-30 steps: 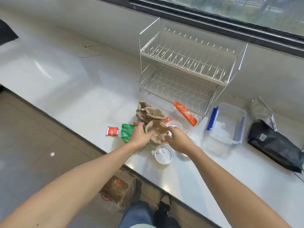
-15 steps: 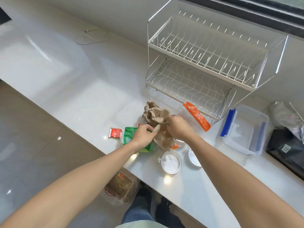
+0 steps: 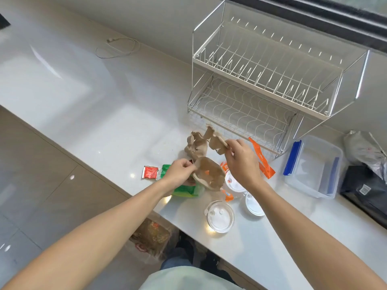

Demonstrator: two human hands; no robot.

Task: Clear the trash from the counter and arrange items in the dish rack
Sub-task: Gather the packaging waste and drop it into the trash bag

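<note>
Head view: both hands grip cardboard tray; lid, tub beside.

The right hand has moved from the round containers to a torn strip of brown cardboard and lifted it, while the left hand now pinches the cardboard tray, raised off the surface.
</note>
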